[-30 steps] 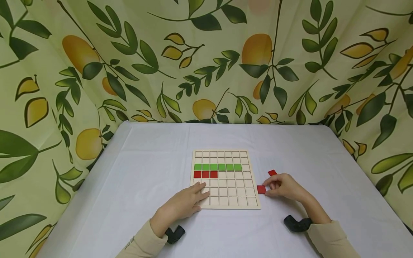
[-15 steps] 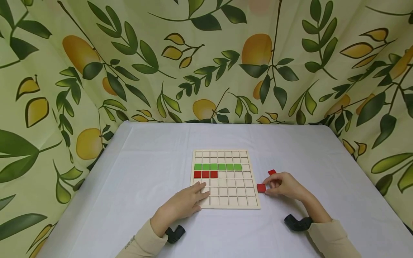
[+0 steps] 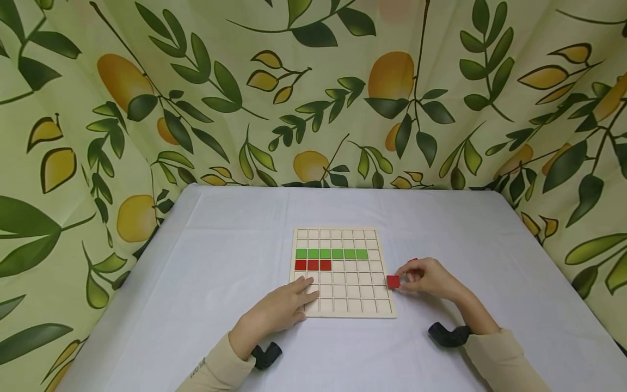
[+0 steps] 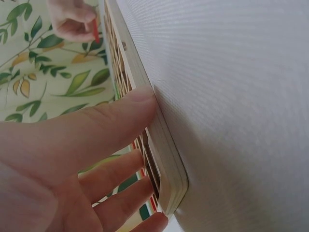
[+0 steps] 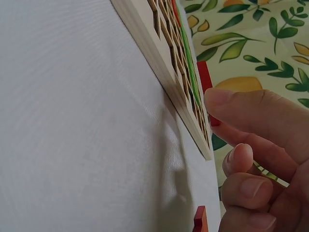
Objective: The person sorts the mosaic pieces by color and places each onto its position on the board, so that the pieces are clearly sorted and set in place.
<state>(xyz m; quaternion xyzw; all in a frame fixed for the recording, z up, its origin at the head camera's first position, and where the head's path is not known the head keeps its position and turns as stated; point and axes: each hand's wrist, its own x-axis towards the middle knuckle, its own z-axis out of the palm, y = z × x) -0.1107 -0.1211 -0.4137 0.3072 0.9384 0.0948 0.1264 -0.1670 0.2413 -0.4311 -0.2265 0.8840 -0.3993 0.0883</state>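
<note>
A square wooden grid board [image 3: 354, 292] lies flat on the table. Several green tiles [image 3: 325, 254] run along one row, and three red tiles [image 3: 313, 265] fill the left cells of the row below. My left hand [image 3: 276, 309] rests on the board's lower left corner, fingers over the cells and thumb [image 4: 130, 108] against the side edge. Between thumb and finger my right hand [image 3: 427, 279] pinches a red square tile [image 3: 393, 281], raised off the table at the board's right edge. Another red tile [image 5: 200, 218] lies on the table, mostly hidden behind that hand in the head view.
White cloth covers the table [image 3: 235, 234]. Behind it and at the sides hangs a curtain [image 3: 313, 109] with a fruit and leaf print. A black wrist device [image 3: 449, 335] sits at the right cuff, another black wrist device [image 3: 266, 355] at the left.
My right hand has moved slightly left with the red tile, bringing it from beside the board to the board's right edge, higher up. The left hand has stayed in place.
</note>
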